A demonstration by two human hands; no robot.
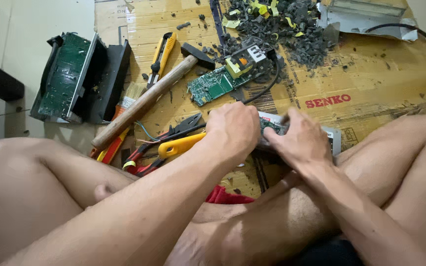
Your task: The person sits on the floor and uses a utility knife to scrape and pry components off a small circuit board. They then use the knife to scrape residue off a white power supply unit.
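Gripping a small electronic unit (272, 129) from both sides, the left hand (232, 130) is closed over its left end and the right hand (299, 140) curls its fingers around the right end, so the piece sits pinned between them just above the sheet of cardboard (371, 83), near the crossed legs; only a strip of green board and a pale casing edge show between the knuckles. Holding it this low and close likely steadies it for close work. Just left of the left hand lie red-handled pliers (173, 135) and a yellow-handled tool (181, 145), within easy reach. Farther out, a wooden-handled hammer (149, 96) slants across the sheet beside a yellow utility knife (162, 56), and a green circuit board (213, 84) with a yellow-taped transformer (242, 61) rests beyond the hands. A heap of dark crumbled debris (282, 27) fills the far edge. An opened black casing (77, 79) stands at the cardboard's left edge. Open cardboard remains to the far right.
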